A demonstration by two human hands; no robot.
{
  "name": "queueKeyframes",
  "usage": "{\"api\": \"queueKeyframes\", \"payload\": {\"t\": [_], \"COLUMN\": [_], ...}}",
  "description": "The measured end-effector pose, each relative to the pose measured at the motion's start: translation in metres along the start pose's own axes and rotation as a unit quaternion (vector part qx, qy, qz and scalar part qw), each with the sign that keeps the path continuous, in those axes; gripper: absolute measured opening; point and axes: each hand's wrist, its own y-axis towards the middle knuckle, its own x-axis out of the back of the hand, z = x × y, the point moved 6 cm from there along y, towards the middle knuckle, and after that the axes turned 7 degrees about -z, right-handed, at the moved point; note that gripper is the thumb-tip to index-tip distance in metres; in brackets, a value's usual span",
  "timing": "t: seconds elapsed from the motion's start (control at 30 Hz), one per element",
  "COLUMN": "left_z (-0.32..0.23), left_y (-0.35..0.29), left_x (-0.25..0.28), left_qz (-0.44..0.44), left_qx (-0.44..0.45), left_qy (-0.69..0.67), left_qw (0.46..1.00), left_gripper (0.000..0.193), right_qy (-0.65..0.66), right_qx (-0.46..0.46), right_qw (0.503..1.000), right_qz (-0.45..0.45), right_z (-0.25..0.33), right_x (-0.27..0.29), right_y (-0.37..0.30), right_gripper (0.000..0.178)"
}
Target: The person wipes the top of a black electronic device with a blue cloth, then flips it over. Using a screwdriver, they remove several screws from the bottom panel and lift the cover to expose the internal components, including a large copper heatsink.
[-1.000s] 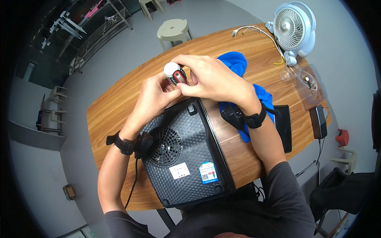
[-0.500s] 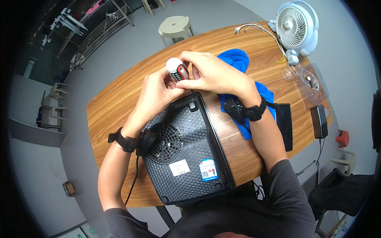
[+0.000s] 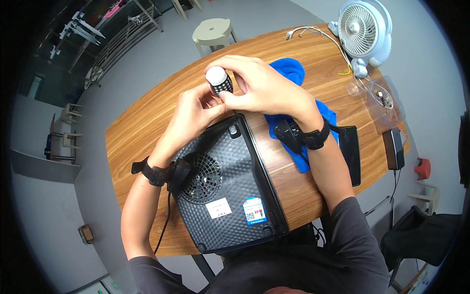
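Note:
A screwdriver (image 3: 223,84) with a white-capped, black patterned thick handle stands nearly upright at the far edge of an upturned black induction cooker (image 3: 240,181). My right hand (image 3: 259,88) grips the handle, thumb on the near side and fingers curled around the far side. Lower down, the fingers of my left hand (image 3: 193,109) close around the screwdriver's lower part. Its tip is hidden behind my fingers and the cooker's edge. The cooker's underside faces up, with a round fan grille, small feet and two labels.
A blue cloth (image 3: 299,157) lies beneath my right forearm, beside a flat black panel (image 3: 349,157). Farther right are a clear plastic tray (image 3: 391,117), a black box (image 3: 393,149) and a white fan (image 3: 362,32) with cables. A stool (image 3: 213,30) stands beyond the wooden table (image 3: 142,127).
The screwdriver handle has turned: its red and silver part has gone out of sight and the dotted black side shows. My right fingers have shifted around it. The cooker stays in place.

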Motion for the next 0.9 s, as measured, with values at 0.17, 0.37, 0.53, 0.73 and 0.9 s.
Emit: {"api": "queueKeyframes", "payload": {"t": [0.17,0.37,0.53,0.73,0.9], "left_z": [0.0,0.006,-0.001,0.002,0.004], "left_y": [0.001,0.0,-0.001,0.003,0.003], "left_x": [-0.001,-0.006,-0.007,-0.008,-0.008], "left_qz": [-0.046,-0.013,-0.019,-0.062,-0.028], "left_qx": [-0.02,0.007,-0.022,0.008,-0.018], "left_qy": [0.056,0.037,0.063,0.064,0.059], "left_qw": [0.997,0.999,0.998,0.996,0.998], "left_gripper": [0.031,0.028,0.026,0.034,0.034], "right_qy": [0.002,0.04,-0.005,0.004,-0.014], "right_qx": [-0.004,-0.041,-0.094,-0.07,-0.058], "right_qw": [1.0,0.998,0.993,0.994,0.995], "right_qz": [0.017,0.036,0.068,0.078,0.08], "right_z": [-0.004,-0.001,0.0,-0.007,-0.006], "right_x": [-0.008,-0.003,-0.006,-0.011,-0.013], "right_y": [0.001,0.003,0.001,0.0,0.001], "right_gripper": [0.044,0.043,0.046,0.045,0.045]}}
